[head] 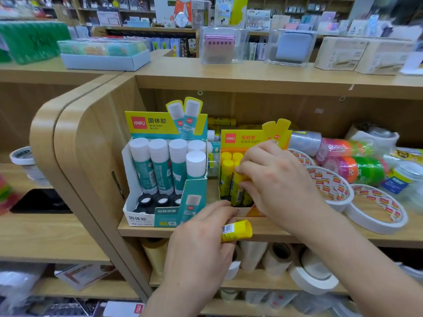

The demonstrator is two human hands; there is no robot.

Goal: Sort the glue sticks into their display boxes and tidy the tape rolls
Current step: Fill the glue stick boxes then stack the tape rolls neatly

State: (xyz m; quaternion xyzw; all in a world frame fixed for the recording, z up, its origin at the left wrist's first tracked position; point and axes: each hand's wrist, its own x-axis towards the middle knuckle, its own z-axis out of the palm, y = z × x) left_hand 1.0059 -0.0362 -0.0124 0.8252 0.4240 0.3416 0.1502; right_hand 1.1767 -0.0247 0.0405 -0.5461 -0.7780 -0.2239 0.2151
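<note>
Head view – the left hand curls round a yellow plastic glue stick lying sideways, just in front of the wooden shelf. The right hand pinches another yellow glue stick that stands among its fellows in the orange-and-yellow cardboard display box. Just to the left stands a teal-and-white cardboard display box of white-capped teal glue sticks, with some slots bare. Right of the boxes, white tape rolls with red print lie flat and overlapping – behind them, neon pink, orange and green tape rolls lie on their sides.
</note>
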